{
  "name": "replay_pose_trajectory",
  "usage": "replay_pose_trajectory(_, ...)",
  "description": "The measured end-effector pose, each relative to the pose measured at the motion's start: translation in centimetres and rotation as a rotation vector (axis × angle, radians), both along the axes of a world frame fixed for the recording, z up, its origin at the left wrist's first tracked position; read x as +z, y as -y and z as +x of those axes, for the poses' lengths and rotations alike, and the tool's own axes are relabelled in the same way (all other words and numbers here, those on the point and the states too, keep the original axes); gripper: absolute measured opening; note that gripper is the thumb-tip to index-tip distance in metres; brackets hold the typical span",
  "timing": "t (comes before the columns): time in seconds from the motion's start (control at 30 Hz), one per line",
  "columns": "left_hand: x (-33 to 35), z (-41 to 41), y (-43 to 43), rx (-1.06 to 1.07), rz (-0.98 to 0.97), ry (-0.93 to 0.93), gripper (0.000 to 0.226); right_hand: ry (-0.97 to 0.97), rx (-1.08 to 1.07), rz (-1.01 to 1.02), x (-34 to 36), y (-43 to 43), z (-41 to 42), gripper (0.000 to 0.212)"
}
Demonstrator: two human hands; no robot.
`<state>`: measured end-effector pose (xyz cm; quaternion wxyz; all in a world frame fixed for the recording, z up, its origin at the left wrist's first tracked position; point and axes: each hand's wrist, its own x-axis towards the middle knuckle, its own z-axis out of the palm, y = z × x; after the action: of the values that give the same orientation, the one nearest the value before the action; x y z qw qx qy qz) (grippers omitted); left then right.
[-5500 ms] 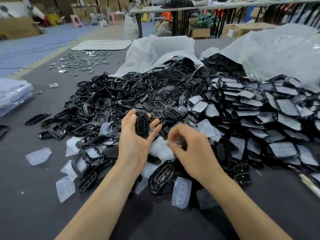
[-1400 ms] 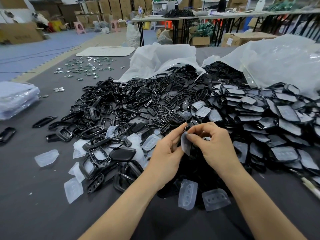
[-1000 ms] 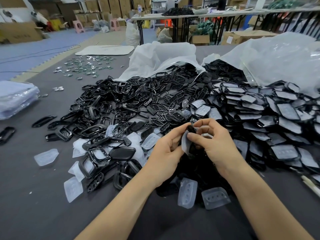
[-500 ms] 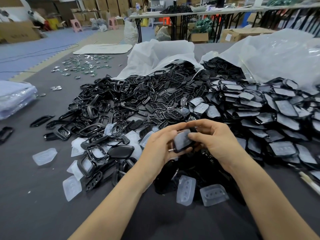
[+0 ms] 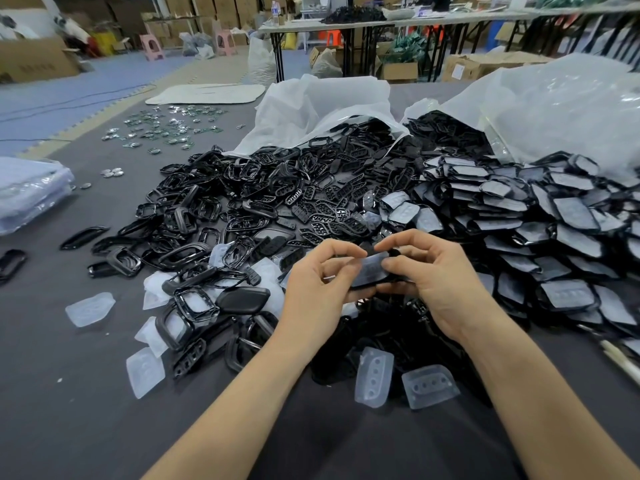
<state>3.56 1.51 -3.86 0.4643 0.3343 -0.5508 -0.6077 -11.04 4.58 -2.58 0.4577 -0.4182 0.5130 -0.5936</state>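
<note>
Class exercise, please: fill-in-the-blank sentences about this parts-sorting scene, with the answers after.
1. The left hand and right hand hold ____ key-fob part between them.
2. The heaped loose shells are ____ in colour.
3. The stools far behind are ____.
Answers: one, black, pink.

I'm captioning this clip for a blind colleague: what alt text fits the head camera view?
The left hand and right hand together pinch a pad-covered black shell above a gray table heaped with black plastic parts, loose clear pads and two plastic bags.
</note>
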Motion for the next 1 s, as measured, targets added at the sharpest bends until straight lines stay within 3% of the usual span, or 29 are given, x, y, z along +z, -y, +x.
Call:
replay_pose_trajectory(0.5, -0.43, -0.02, 0.09, 0.007, -0.145, 0.076, 0.030, -0.085, -0.025, -0.092, 0.18, -0.02, -0.07, 0.034)
replay_pose_trajectory(0.67, -0.61, -0.07, -0.13, 0.026, -0.180, 0.093, 0.024, -0.182, -0.031, -0.101, 0.17, -0.08, -0.17, 0.043)
replay_pose_trajectory(0.87, -0.67, -0.23, -0.15, 0.039, -0.188, 0.093, 0.030, -0.256, -0.040, -0.131, -0.01, 0.06, -0.15, 0.034)
replay_pose_trajectory(1.0, -0.55, -0.22, 0.00, 0.056, -0.190, 0.103, 0.036, -0.201, -0.041, -0.146, 0.01, 0.11, -0.22, 0.037)
